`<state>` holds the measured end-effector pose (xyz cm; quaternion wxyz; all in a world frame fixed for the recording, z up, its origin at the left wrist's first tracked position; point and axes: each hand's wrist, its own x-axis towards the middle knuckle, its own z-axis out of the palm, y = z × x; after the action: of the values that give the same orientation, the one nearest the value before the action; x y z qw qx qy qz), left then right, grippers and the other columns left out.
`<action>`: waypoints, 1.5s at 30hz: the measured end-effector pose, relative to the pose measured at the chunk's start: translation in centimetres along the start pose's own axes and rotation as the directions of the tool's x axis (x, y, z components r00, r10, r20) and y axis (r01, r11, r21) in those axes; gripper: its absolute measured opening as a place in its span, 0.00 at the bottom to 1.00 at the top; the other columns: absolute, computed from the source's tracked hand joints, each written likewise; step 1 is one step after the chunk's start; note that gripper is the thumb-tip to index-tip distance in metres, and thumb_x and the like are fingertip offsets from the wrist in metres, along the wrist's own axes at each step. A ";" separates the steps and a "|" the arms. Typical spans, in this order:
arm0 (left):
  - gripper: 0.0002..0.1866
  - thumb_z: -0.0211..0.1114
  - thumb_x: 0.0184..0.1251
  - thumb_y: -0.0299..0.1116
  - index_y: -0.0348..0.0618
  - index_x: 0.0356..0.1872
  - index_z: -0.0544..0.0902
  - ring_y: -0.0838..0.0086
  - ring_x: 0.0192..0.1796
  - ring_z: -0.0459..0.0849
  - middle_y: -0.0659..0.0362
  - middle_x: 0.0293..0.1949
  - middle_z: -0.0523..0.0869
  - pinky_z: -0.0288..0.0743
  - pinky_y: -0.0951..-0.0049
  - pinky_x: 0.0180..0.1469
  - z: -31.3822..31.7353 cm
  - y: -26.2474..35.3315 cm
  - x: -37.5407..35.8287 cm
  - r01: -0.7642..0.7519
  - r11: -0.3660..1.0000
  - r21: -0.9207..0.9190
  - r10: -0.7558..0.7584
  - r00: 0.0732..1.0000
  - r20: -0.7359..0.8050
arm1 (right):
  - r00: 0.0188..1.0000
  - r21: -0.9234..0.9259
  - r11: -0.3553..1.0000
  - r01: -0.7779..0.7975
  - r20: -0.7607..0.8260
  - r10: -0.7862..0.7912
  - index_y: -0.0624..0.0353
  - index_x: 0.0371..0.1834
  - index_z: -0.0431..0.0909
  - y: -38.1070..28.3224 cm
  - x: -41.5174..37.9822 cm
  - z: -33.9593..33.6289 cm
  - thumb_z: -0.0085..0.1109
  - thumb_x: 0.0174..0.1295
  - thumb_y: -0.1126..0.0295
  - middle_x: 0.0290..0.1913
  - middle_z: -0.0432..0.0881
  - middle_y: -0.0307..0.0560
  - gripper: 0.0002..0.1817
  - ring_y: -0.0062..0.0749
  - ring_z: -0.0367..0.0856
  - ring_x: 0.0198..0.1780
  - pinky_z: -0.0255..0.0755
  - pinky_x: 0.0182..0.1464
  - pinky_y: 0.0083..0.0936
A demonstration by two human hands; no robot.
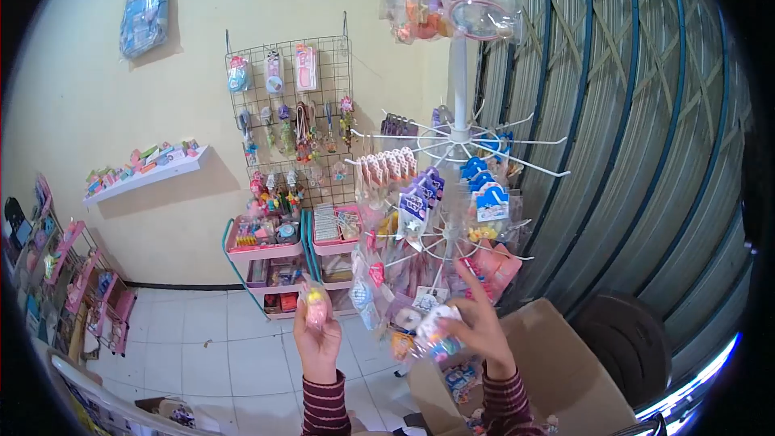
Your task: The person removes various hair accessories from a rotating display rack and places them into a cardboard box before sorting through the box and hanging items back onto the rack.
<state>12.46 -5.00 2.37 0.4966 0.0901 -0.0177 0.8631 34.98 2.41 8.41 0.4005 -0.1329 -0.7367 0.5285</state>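
The person stood before a white rotating display rack (458,133), whose thin wire hooks fanned out from a central pole, and the step in hand looked like hanging small packaged goods on its lower tier. The left hand (317,337), just left of the rack's base, was clenched around a small clear packet (314,303) holding something soft, pink and yellow. The right hand (476,324), directly below the rack's lower hooks, grasped a crinkled cellophane packet (437,335) with bright, multicoloured contents, fingers reaching up toward the hanging packets. The next move would probably call for finding the hole in a packet's card header and threading it onto a free hook without knocking the neighbours, a fiddly job with slippery, glossy film. To the rack's left, a wire grid panel (291,105) carried more carded trinkets above a pink plastic trolley (266,250) with 3 tiers. Below and right of the rack sat a brown cardboard box (557,363), matt and open, against a ribbed metal shutter (646,137).
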 end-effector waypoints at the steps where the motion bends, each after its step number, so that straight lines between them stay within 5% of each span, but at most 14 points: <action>1: 0.16 0.49 0.59 0.34 0.39 0.47 0.67 0.77 0.38 0.76 0.53 0.42 0.75 0.71 0.84 0.22 -0.1 0.4 0.3 0.078 0.992 -0.097 -0.083 0.995 -0.047 | 1.000 0.011 1.000 0.000 -0.014 0.000 0.56 0.63 0.38 -0.4 1.6 0.7 0.52 0.49 0.77 0.30 0.75 0.41 0.40 0.18 0.72 0.31 0.63 0.30 0.13; 6: 0.17 0.51 0.55 0.35 0.39 0.46 0.68 0.81 0.36 0.74 0.54 0.42 0.75 0.59 0.87 0.18 -1.0 2.9 3.3 0.189 0.974 -0.121 -0.195 0.980 -0.035 | 0.985 -0.249 0.959 0.135 0.137 -0.103 0.55 0.63 0.32 -1.0 9.5 5.5 0.52 0.48 0.75 0.52 0.65 0.56 0.43 0.30 0.74 0.32 0.66 0.33 0.25; 9: 0.17 0.50 0.56 0.37 0.38 0.44 0.69 0.71 0.44 0.73 0.54 0.41 0.75 0.66 0.68 0.42 -2.9 4.8 6.5 0.112 0.992 0.067 -0.116 0.990 0.074 | 0.985 -0.252 0.958 0.136 0.140 -0.103 0.54 0.63 0.30 -0.7 12.3 7.2 0.51 0.49 0.75 0.61 0.50 0.58 0.43 0.37 0.74 0.32 0.67 0.35 0.29; 13: 0.21 0.48 0.58 0.46 0.40 0.46 0.68 0.62 0.48 0.72 0.52 0.39 0.76 0.61 0.53 0.51 0.0 6.9 10.6 0.026 0.999 0.030 -0.026 0.999 -0.023 | 0.974 -0.512 0.839 0.185 0.209 -0.087 0.56 0.62 0.31 -5.7 12.2 7.9 0.48 0.50 0.76 0.61 0.48 0.60 0.41 0.42 0.73 0.21 0.68 0.27 0.29; 15: 0.23 0.46 0.58 0.49 0.41 0.47 0.67 0.61 0.46 0.72 0.52 0.38 0.76 0.64 0.53 0.48 0.9 7.9 12.7 -0.006 0.991 0.132 0.006 1.000 0.001 | 0.994 -0.695 0.711 0.105 0.103 -0.046 0.59 0.62 0.35 -8.6 12.4 7.9 0.52 0.50 0.73 0.58 0.54 0.62 0.41 0.44 0.75 0.37 0.69 0.35 0.25; 20: 0.31 0.42 0.56 0.59 0.43 0.52 0.63 0.64 0.36 0.74 0.53 0.33 0.75 0.72 0.62 0.34 5.0 7.9 19.3 0.043 0.956 0.290 -0.151 0.920 0.361 | 0.915 -0.950 0.038 -0.310 -0.309 -0.259 0.54 0.62 0.39 -15.1 18.0 7.8 0.51 0.44 0.77 0.34 0.74 0.60 0.42 0.48 0.72 0.23 0.65 0.26 0.32; 22: 0.32 0.41 0.57 0.58 0.41 0.52 0.62 0.65 0.35 0.74 0.52 0.33 0.75 0.73 0.69 0.31 8.2 6.5 21.9 -0.051 0.941 0.334 -0.112 0.886 0.449 | 0.704 -0.848 -0.523 -0.085 0.320 -0.634 0.50 0.62 0.39 -15.0 20.3 5.4 0.49 0.41 0.79 0.25 0.75 0.57 0.43 0.50 0.72 0.22 0.65 0.26 0.34; 24: 0.32 0.39 0.58 0.58 0.39 0.53 0.62 0.67 0.34 0.73 0.52 0.34 0.75 0.71 0.74 0.28 12.7 4.4 23.1 -0.090 0.922 0.376 -0.162 0.794 0.586 | 0.836 -0.846 -0.521 -0.115 0.201 -0.510 0.67 0.57 0.52 -19.1 19.6 7.8 0.46 0.52 0.77 0.18 0.70 0.43 0.27 0.20 0.69 0.19 0.65 0.18 0.13; 28: 0.28 0.43 0.59 0.53 0.43 0.54 0.62 0.71 0.38 0.72 0.55 0.39 0.74 0.67 0.76 0.32 18.6 2.0 26.2 -0.128 0.891 0.435 -0.218 0.720 0.659 | 0.832 -0.612 -0.627 -0.483 -0.097 -0.546 0.61 0.62 0.41 -20.1 23.0 6.6 0.47 0.52 0.77 0.18 0.70 0.44 0.34 0.20 0.67 0.20 0.66 0.18 0.16; 32: 0.28 0.46 0.58 0.53 0.42 0.52 0.64 0.79 0.36 0.71 0.58 0.40 0.74 0.65 0.80 0.32 20.9 2.2 29.6 -0.278 0.805 0.525 -0.160 0.750 0.642 | 0.711 -0.596 -0.453 -0.663 -0.312 -0.631 0.60 0.62 0.31 -21.4 21.8 5.5 0.45 0.50 0.81 0.17 0.70 0.45 0.40 0.24 0.67 0.17 0.66 0.18 0.18; 34: 0.28 0.48 0.56 0.54 0.44 0.51 0.66 0.83 0.34 0.70 0.61 0.36 0.73 0.64 0.83 0.31 21.8 2.0 30.4 -0.319 0.791 0.521 -0.115 0.760 0.640 | 0.570 -0.606 -0.127 -0.785 -0.628 -0.529 0.59 0.62 0.30 -23.6 20.8 5.8 0.45 0.47 0.82 0.15 0.70 0.49 0.42 0.31 0.68 0.15 0.67 0.20 0.22; 38: 0.28 0.48 0.56 0.55 0.45 0.51 0.66 0.85 0.29 0.67 0.66 0.28 0.67 0.63 0.85 0.28 23.4 1.4 29.9 -0.563 0.597 0.571 0.052 0.737 0.673 | 0.623 -0.662 -0.345 -0.665 -0.238 -0.745 0.46 0.63 0.39 -24.4 17.6 -8.0 0.47 0.40 0.81 0.27 0.75 0.60 0.44 0.51 0.74 0.26 0.66 0.29 0.36; 42: 0.32 0.54 0.52 0.55 0.43 0.53 0.63 0.80 0.35 0.69 0.54 0.45 0.70 0.64 0.81 0.32 26.0 1.7 28.5 -0.678 0.409 0.610 0.136 0.707 0.695 | 0.514 -0.640 -0.249 -0.727 -0.267 -0.815 0.45 0.63 0.38 -24.6 15.8 -9.7 0.46 0.39 0.82 0.31 0.74 0.62 0.44 0.52 0.74 0.28 0.67 0.33 0.37; 45: 0.35 0.53 0.51 0.57 0.43 0.55 0.60 0.65 0.34 0.73 0.50 0.36 0.71 0.67 0.69 0.36 28.0 1.3 29.3 -0.970 0.048 0.238 0.321 0.240 0.916 | 0.559 -0.786 -0.221 -0.578 -0.184 -0.809 0.53 0.62 0.42 -23.1 16.1 -5.4 0.46 0.38 0.81 0.24 0.73 0.65 0.42 0.52 0.75 0.27 0.67 0.30 0.40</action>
<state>0.85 16.03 35.02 -0.1720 0.5803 0.1725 0.7771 33.79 6.61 36.70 0.4730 -0.5053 -0.5627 -0.4520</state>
